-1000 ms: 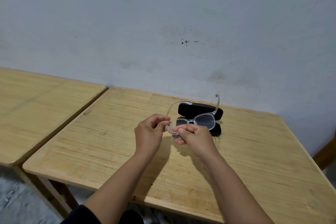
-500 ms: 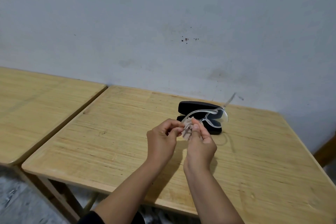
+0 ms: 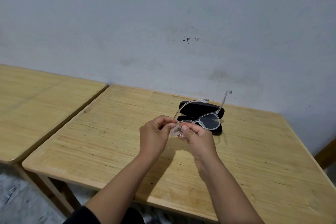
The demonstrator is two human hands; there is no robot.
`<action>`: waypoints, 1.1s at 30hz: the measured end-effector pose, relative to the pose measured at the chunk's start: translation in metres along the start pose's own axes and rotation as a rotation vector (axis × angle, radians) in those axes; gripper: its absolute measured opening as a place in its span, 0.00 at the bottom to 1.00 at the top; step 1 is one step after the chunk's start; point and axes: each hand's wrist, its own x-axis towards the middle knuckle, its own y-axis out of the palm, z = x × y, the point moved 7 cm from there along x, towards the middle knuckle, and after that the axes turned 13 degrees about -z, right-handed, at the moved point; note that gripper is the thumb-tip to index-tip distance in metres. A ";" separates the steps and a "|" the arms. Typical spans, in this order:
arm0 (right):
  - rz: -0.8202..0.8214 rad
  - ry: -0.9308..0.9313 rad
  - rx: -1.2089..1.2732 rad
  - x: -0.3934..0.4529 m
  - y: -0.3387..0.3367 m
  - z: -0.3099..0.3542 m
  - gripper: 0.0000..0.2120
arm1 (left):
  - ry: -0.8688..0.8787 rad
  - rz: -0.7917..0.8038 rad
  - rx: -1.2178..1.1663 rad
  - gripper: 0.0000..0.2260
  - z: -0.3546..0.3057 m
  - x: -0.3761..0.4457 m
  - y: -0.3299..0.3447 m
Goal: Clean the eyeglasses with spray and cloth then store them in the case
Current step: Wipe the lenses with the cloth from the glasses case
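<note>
Both hands up over the worktop, meeting near frame centre. Left hand at about 9 o'clock of the glasses: fingers curled in, thumb and fingertips pinching at the near-left corner of the clear frame, where the left temple joins. Right hand just right of it, fingers curled, thumb on top pressing a small pale cloth onto the left lens. Cloth bunched between the two hands, mostly hidden; which fingers back it from below cannot be told. Both hands closed tight around what they hold, not flat.

Glasses held in the air, lenses facing the camera, both temples unfolded and pointing away toward 12–1 o'clock. Right lens free, uncovered, sticking out at 2 o'clock of the right hand. Left lens mostly covered by cloth and thumb.

Black case lies on the worktop behind the glasses, at 12–1 o'clock of the hands, near the far edge by the wall. Lid looks open, but the glasses overlap it so hard to be sure. Glasses not touching the case as far as can be seen.

Second worktop at 9 o'clock, separated by a narrow gap. Dark sleeve at 6 o'clock on the left arm.
</note>
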 end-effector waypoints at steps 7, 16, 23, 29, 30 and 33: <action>-0.044 0.102 0.185 -0.006 0.003 -0.004 0.08 | 0.006 -0.011 0.015 0.07 0.001 -0.001 -0.002; -0.354 0.191 0.305 -0.009 0.000 -0.014 0.07 | -0.015 -0.032 -0.021 0.12 0.000 -0.005 -0.001; -0.558 0.080 0.354 -0.019 -0.007 -0.004 0.10 | -0.018 -0.019 -0.041 0.12 -0.004 -0.009 0.004; -0.268 -0.029 0.201 -0.014 0.004 -0.001 0.11 | 0.016 -0.004 -0.054 0.11 -0.007 -0.004 0.004; -0.223 -0.045 0.151 -0.013 0.004 0.000 0.11 | 0.016 0.002 -0.056 0.10 -0.008 -0.003 0.003; -0.098 -0.072 0.065 -0.008 0.004 0.003 0.08 | -0.013 0.035 -0.084 0.07 -0.007 -0.001 0.001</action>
